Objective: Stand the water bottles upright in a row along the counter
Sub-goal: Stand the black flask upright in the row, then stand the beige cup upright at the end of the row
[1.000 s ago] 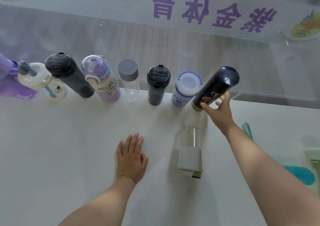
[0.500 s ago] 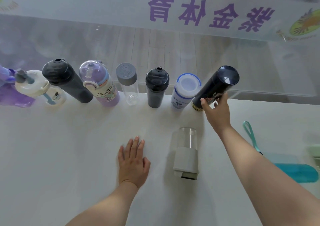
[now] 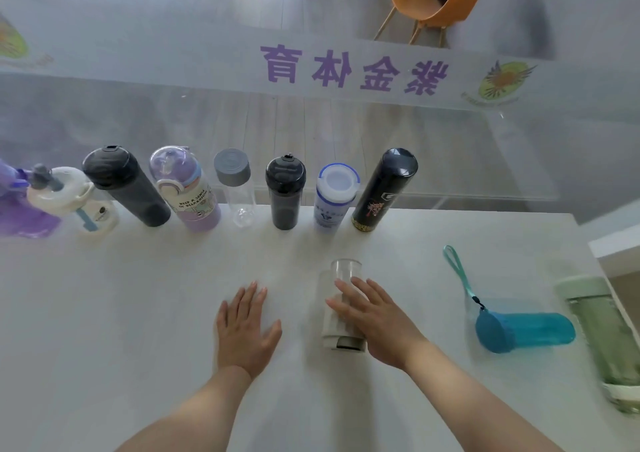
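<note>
Pickup of the clear bottle with the grey sleeve looks like the step in hand. It lies flat on the table, just in front of the black flask that ends the upright row. Right hand rests over it, fingers spread, not closed. Left hand lies flat, holding nothing. Next: wrap, lift, stand it beside the flask.

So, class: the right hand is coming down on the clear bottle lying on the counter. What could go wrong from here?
1. The clear bottle lies on its round side; the right hand rests on top without closing, so it might roll away.
2. Lifted carelessly, it could knock the black flask standing at the row's end.
3. The blue bottle and green bottle lie near the counter's right edge.
</note>
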The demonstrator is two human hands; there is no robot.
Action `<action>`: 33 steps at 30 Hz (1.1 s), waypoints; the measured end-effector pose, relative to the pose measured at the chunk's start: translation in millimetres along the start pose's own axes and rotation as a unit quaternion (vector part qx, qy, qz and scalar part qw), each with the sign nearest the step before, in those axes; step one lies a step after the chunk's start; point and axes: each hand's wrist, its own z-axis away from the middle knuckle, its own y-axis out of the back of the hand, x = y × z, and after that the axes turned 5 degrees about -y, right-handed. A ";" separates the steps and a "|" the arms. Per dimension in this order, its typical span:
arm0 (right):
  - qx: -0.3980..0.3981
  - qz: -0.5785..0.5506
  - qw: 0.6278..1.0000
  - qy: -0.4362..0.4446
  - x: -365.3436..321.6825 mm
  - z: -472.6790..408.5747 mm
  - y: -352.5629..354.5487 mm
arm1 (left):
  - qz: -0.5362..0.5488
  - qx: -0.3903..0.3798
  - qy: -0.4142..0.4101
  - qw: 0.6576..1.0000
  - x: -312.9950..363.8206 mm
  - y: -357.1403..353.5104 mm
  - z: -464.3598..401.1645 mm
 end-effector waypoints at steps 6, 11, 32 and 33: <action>0.018 0.096 0.995 -0.023 5.3 15.8 -4.8 | -0.003 -0.010 -0.001 1.000 -4.0 1.3 -1.1; -0.030 0.070 0.995 -0.072 5.3 15.2 -7.1 | -0.031 -0.018 0.010 0.999 5.9 1.4 -1.8; 0.147 -0.395 0.838 -0.346 108.4 82.5 25.8 | -0.049 -0.022 -0.031 0.998 171.6 -83.6 -6.4; 0.144 -0.397 0.836 -0.351 110.2 84.7 23.2 | -0.048 -0.017 -0.022 0.998 174.4 -86.8 -6.6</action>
